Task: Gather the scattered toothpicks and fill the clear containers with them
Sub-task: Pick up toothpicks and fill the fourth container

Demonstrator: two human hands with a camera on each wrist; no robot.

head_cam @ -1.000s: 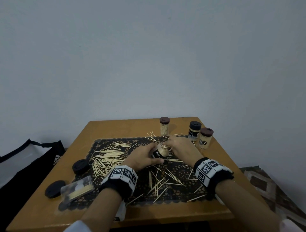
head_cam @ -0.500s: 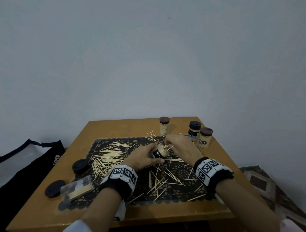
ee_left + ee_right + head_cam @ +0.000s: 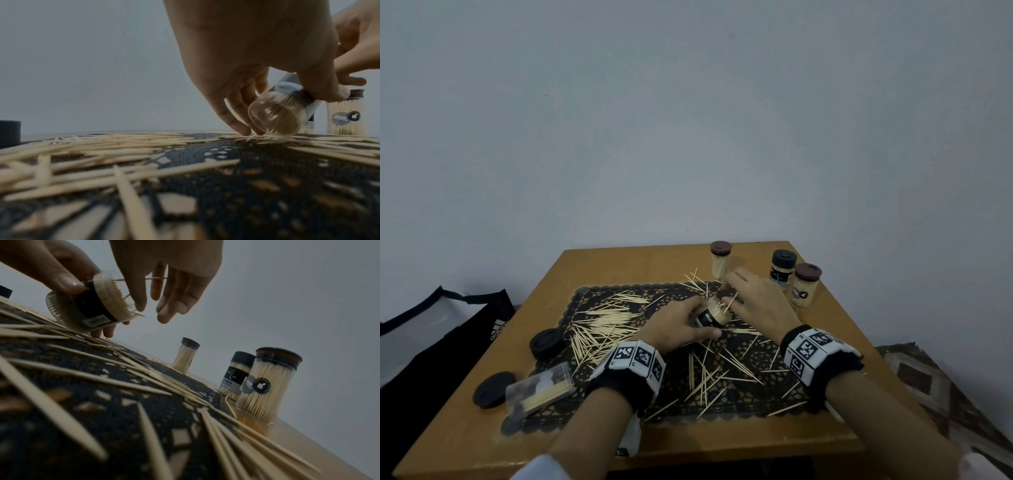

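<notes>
Open toothpick jar (image 3: pixel 714 314), nearly full: gripped tilted at mat centre by the left hand (image 3: pixel 677 327), mouth facing right and far toward the right hand (image 3: pixel 756 301), which pinches one toothpick (image 3: pixel 156 278) just beside that mouth.

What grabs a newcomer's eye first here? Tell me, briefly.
The scattered toothpicks strewn over the black lace mat stand out first. At the mat's centre the left hand grips a tilted, open clear container packed with picks, while the right hand reaches to its mouth.
</notes>
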